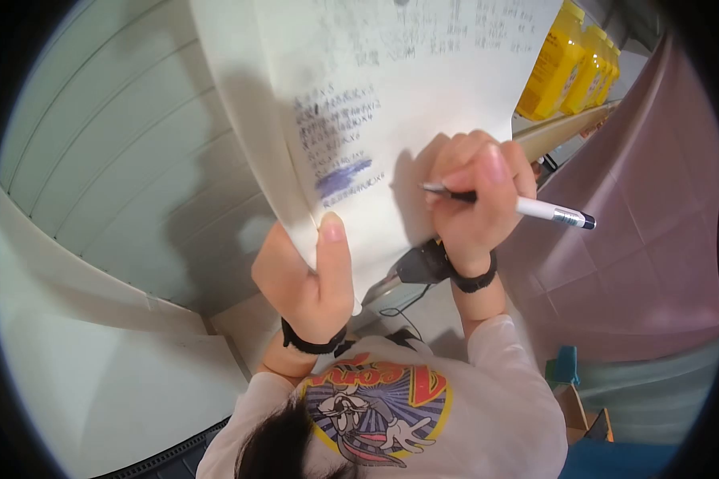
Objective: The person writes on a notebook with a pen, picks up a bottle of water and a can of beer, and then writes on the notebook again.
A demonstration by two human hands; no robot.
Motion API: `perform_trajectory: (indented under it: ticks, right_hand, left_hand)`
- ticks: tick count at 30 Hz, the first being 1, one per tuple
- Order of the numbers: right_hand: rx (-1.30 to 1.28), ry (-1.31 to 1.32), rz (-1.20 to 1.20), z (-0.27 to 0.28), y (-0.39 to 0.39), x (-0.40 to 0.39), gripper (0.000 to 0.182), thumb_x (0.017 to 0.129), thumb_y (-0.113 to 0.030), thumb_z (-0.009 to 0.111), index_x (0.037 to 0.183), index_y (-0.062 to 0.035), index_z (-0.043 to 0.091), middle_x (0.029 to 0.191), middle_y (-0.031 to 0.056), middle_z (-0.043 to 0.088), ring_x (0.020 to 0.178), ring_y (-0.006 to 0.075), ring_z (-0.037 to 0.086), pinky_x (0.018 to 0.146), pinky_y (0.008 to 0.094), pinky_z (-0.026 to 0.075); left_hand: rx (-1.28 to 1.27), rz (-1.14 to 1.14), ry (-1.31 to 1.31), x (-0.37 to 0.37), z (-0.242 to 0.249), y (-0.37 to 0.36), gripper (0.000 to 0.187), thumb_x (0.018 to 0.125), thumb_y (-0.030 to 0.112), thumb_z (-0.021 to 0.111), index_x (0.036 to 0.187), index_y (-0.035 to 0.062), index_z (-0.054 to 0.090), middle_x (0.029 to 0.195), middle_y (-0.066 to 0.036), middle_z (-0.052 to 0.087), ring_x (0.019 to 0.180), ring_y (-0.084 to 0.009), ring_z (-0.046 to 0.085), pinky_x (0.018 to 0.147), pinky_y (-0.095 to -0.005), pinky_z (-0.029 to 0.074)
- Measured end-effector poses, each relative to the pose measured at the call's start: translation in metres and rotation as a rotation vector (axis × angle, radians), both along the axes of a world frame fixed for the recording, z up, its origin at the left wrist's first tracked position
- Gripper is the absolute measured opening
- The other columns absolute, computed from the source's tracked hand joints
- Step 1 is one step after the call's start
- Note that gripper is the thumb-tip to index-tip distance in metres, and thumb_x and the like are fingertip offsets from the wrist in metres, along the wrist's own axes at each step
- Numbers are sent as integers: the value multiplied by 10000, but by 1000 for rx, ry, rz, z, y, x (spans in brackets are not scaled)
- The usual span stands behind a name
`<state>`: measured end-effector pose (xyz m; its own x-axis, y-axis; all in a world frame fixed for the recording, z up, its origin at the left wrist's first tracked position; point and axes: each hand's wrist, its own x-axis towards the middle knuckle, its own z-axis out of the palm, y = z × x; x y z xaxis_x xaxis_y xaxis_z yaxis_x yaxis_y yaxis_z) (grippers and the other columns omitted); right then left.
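My left hand [307, 279] grips the lower left corner of an open notebook [423, 104], its thumb pressed on the page. Handwritten lines run down the page, with one entry scribbled over in blue ink. In my right hand [483, 191] is a white pen [543, 211] with a black grip and black end, pinched between thumb and fingers. Its tip points left, close over the paper to the right of the last written line. The side of the right hand lies against the page's right part. Both wrists wear black bands.
Yellow bottles [559, 64] stand in a row on a wooden shelf [563, 136] at upper right. A pink cloth [639, 215] hangs on the right. A pale panelled wall [128, 144] curves along the left. Below the notebook is a dark device with a cable [407, 307].
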<state>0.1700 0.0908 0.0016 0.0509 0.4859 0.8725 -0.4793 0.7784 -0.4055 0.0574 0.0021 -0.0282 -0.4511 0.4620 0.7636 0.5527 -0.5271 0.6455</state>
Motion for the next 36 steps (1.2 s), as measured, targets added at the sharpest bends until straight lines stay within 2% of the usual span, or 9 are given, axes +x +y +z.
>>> perform_trajectory:
  ticks: [2,8,11,12,18,23,28,32,36]
  right_hand:
    - [-28,-25,-2,2,-5,5,374,886,-289,394,598,-52,365,469,49,359,373,102,255,384,237,228]
    - [54,57,-33,-6,1,7,399,875,-373,469,656,-45,412,527,49,392,426,108,320,393,231,265]
    - [205,80,58,-13,11,18,144,806,-110,565,865,18,542,697,84,544,601,119,481,544,220,390]
    - [203,29,22,-15,9,21,232,798,-106,570,987,28,550,850,118,574,707,142,517,638,234,419]
    - [4,124,170,-24,-22,4,473,807,-272,540,1130,69,488,961,184,580,776,180,542,703,268,432]
    - [-168,123,221,-37,-39,13,392,828,-285,498,1056,30,448,758,128,546,694,150,511,662,271,415]
    - [33,87,156,-37,-48,46,200,843,-169,484,978,-32,430,849,141,517,699,173,492,651,302,416]
    - [-72,321,359,-33,-71,89,301,866,-305,408,873,-17,494,795,142,515,687,232,483,664,342,395]
    - [-123,320,454,-37,-74,145,320,898,-336,339,876,-60,499,637,76,492,571,160,411,576,290,337]
  left_hand:
    - [-59,-8,-23,1,2,-4,173,827,87,518,926,-45,572,728,-136,589,611,-174,545,592,-269,431]
    - [-81,-59,-40,4,5,-1,194,835,86,500,961,-44,569,762,-139,603,640,-183,557,618,-275,435]
    - [-94,-79,-70,14,7,3,203,838,89,493,972,-45,566,780,-143,608,653,-188,562,630,-278,436]
    - [-97,-85,-80,14,7,4,206,838,91,492,974,-45,565,785,-145,609,658,-190,564,633,-279,436]
    - [-106,-62,-60,1,3,-4,201,840,84,491,975,-46,561,791,-150,610,687,-187,574,650,-289,439]
    - [-16,-60,-109,7,1,-2,179,837,70,487,957,-42,559,803,-138,607,688,-178,569,637,-285,431]
    - [10,-33,-109,17,-11,-37,169,843,68,478,946,-47,547,780,-112,596,659,-134,537,615,-235,408]
    - [48,-40,-295,69,-8,-55,170,851,74,470,898,-71,543,750,-110,604,640,-128,537,599,-250,414]
    - [-89,-151,-133,114,-23,-43,198,858,83,477,970,-70,532,776,-102,611,664,-130,548,630,-264,435]
